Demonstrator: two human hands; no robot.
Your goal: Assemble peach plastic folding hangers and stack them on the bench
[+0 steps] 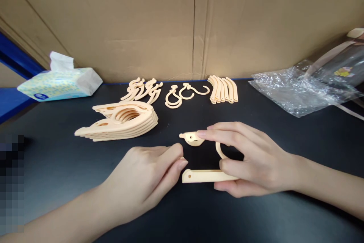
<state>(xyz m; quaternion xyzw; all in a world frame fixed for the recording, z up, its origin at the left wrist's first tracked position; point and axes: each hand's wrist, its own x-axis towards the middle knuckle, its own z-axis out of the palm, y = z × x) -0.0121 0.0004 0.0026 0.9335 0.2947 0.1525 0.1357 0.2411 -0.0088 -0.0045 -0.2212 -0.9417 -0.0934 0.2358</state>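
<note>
My right hand is closed on a partly folded, cream plastic clothes hanger. One straight hanger arm with a round hole at its end points left from between the thumb and fingers. Under the index fingertip sits a rounded hanger piece with a small hole, and a curved part shows behind the fingers. My left hand is pinched shut just left of these ends. A tiny cream edge shows at its fingertips, but what it grips is mostly hidden.
A stack of folded cream hangers lies behind my left hand. Farther back are loose curved pieces, hooks and a row of hanger arms. A tissue pack stands left; clear plastic bags lie right, before a cardboard wall.
</note>
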